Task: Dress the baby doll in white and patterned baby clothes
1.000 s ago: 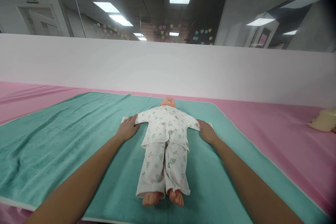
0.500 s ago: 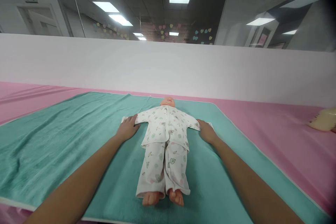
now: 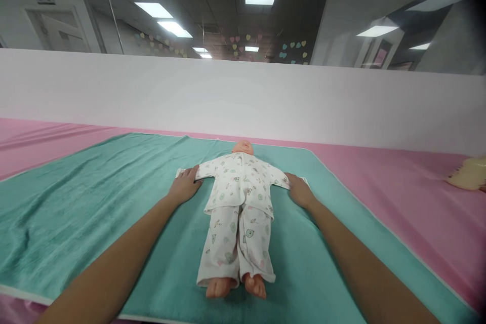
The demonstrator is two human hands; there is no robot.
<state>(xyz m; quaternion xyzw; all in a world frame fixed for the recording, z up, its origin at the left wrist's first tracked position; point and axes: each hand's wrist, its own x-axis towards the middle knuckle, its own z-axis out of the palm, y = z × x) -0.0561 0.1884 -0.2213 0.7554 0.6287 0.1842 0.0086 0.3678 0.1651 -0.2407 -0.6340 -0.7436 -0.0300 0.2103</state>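
Observation:
A baby doll (image 3: 243,148) lies on its back, feet toward me, in a white patterned pajama top (image 3: 235,182) and matching pants (image 3: 224,248). Both of its arms are spread out to the sides. My left hand (image 3: 186,185) is closed over the end of the sleeve on the left. On the other side, my right hand (image 3: 299,190) grips the opposite sleeve near its cuff. The doll's hands are hidden by the sleeves and my fingers. Its bare feet (image 3: 218,287) stick out of the pant legs.
Under the doll is a teal towel (image 3: 94,202), wrinkled at the left, over a pink cloth (image 3: 398,182). A pale yellow object (image 3: 469,173) sits at the right edge, partly cut off. Behind runs a low white wall (image 3: 228,96) with a large mirror or window above it.

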